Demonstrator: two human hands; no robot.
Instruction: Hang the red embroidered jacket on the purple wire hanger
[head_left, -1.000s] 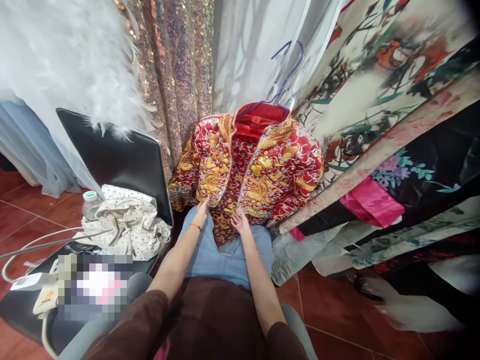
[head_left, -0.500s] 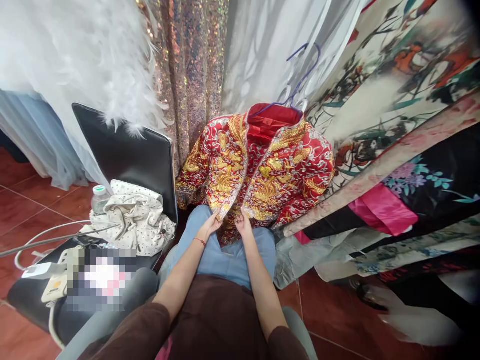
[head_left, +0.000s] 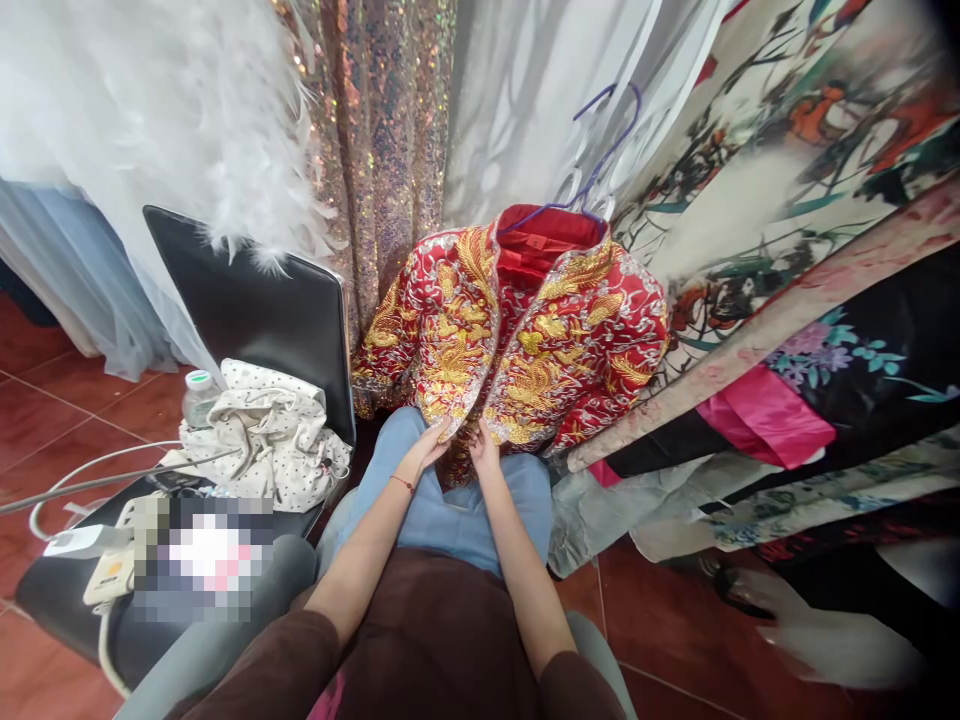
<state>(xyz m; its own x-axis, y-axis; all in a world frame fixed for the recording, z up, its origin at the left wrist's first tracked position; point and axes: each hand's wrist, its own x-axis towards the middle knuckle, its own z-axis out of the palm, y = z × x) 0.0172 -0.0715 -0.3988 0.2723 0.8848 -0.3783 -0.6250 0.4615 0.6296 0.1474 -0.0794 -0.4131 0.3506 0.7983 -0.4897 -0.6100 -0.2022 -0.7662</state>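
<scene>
A red jacket [head_left: 540,350] with gold and silver embroidery hangs open at the front on a purple hanger [head_left: 600,185], above my knees. My left hand [head_left: 429,447] is closed on the lower front corner of the jacket's left-side panel as I see it. My right hand [head_left: 484,447] pinches the bottom edge of the other front panel. The two panels are a little apart, and the red lining shows at the collar. Both sleeves hang at the sides. The jacket's lower back reaches down between my hands.
To the left, a black chair [head_left: 247,290] holds a dotted cloth bag [head_left: 277,430], a bottle [head_left: 199,398], a power strip [head_left: 112,575] and cables. White feathered fabric [head_left: 255,130] and a sequined dress [head_left: 390,120] hang behind. Patterned garments [head_left: 757,200] hang close on the right.
My hands have moved very slightly up at the jacket's hem, still holding both front panels. The jacket and everything around it look the same.
</scene>
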